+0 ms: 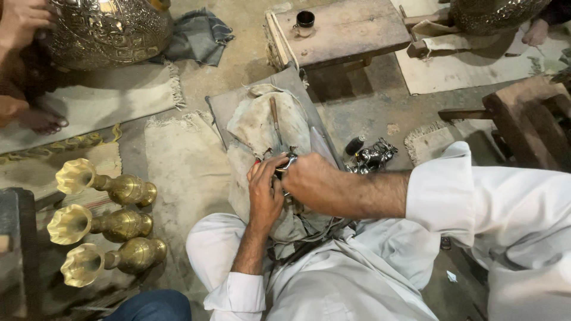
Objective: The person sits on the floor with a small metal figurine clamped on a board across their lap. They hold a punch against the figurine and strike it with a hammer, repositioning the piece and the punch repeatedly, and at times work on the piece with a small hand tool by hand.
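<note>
dusty floor, worn cloth (256, 128); my left hand (264, 190) and right hand (312, 181) curl tight on a metal ring (286, 163) (partly hidden).

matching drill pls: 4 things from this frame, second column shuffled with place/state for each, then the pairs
1. brass vases
2. small dark cup
3. wooden-handled tool
4. small metal ring

A. stands on the low wooden bench
B. lies on the worn cloth pad above the hands
C. lying on their sides in a row of three
D. between the left hand and right hand

Pairs: 1-C, 2-A, 3-B, 4-D
</note>
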